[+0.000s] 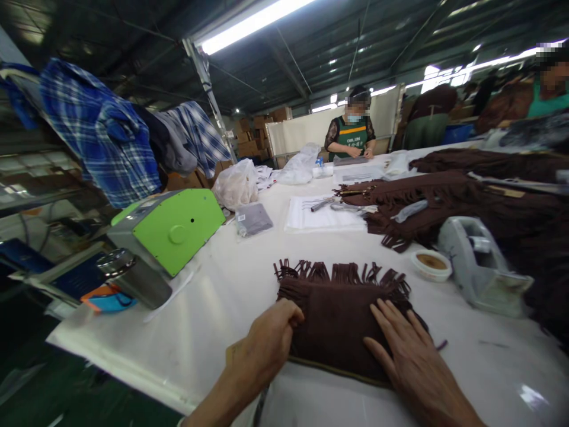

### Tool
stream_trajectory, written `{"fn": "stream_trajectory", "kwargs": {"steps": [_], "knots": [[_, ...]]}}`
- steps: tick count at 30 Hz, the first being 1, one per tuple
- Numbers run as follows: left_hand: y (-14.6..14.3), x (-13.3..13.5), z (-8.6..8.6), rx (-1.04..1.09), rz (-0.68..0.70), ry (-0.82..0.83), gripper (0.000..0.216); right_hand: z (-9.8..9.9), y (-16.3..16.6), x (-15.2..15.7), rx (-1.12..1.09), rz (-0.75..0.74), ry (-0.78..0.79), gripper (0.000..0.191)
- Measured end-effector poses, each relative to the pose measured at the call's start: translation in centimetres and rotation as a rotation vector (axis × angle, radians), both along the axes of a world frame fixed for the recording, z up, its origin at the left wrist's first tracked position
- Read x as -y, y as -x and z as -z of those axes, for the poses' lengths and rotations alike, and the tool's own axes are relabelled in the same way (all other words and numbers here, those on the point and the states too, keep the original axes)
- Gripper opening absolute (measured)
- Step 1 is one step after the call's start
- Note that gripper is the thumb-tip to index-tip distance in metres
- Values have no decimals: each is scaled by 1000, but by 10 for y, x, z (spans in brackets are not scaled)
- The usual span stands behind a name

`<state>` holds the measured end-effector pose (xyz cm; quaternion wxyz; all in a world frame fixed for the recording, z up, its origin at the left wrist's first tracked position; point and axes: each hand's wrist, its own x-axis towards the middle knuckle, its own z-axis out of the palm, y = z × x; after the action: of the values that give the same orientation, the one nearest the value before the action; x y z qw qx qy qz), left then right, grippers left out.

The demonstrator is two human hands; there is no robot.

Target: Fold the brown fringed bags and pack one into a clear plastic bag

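A folded dark brown fringed garment (342, 314) lies on the white table (222, 296) right in front of me, its fringe pointing away. My left hand (269, 344) is closed, its fingers curled on the garment's left edge. My right hand (406, 350) lies flat on the garment's right part with its fingers stretched out.
A green and grey machine (171, 228) and a steel cup (133, 276) stand at the left. A grey tape dispenser (482, 264) and a small round tub (431, 264) sit at the right. More brown fringed garments (466, 196) are piled behind. A person in a green apron (353, 136) works at the far end.
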<state>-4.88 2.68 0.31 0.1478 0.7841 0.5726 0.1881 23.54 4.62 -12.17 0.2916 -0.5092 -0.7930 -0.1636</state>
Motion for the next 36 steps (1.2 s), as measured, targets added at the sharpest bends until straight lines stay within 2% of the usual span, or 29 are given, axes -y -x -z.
{"fn": "stream_trajectory", "kwargs": {"steps": [3, 7, 10, 12, 13, 15, 17, 19, 21, 23, 26, 29, 31, 32, 34, 36], "knots": [[9, -23, 15, -33, -53, -52, 37, 0, 1, 0, -6, 6, 1, 60], [-6, -31, 31, -28, 8, -28, 43, 0, 2, 0, -5, 21, 6, 59], [-23, -18, 22, 9, 173, -53, 45, -2, 3, 1, -26, 22, 20, 59], [-27, -10, 11, 46, 325, -40, 45, -3, 4, 2, -41, 21, 18, 59], [-26, -9, 7, 70, 355, -39, 45, -4, 4, 2, -44, 19, 21, 59], [-18, -13, 6, 104, 275, -88, 43, -5, 3, 2, -45, 16, 35, 59], [-7, -24, 15, 80, 91, -135, 40, -5, 4, 3, -48, 16, 50, 59], [-2, -36, 28, 9, 1, -58, 45, -4, 5, 3, -65, 16, 67, 59], [-5, -43, 36, -29, 58, 69, 57, -6, 7, 4, -97, 16, 111, 59], [-17, -43, 32, 7, 140, 78, 59, -13, 7, 4, -158, -1, 195, 58], [-40, -32, 14, 86, 234, -63, 59, -38, -6, 5, -392, -41, 347, 53], [-63, -15, 5, -31, 480, -106, 73, -68, -40, 13, -796, 57, 399, 50], [-79, -5, 15, -178, 650, -122, 76, -81, -67, 26, -1102, 150, 440, 49], [-87, -1, 23, -250, 689, -146, 71, -83, -79, 36, -1253, 170, 486, 50], [-101, 3, 42, -363, 681, -226, 55, -78, -97, 58, -1526, 138, 644, 49], [-110, 2, 56, -424, 648, -327, 45, -64, -100, 82, -1725, 32, 858, 47]]}}
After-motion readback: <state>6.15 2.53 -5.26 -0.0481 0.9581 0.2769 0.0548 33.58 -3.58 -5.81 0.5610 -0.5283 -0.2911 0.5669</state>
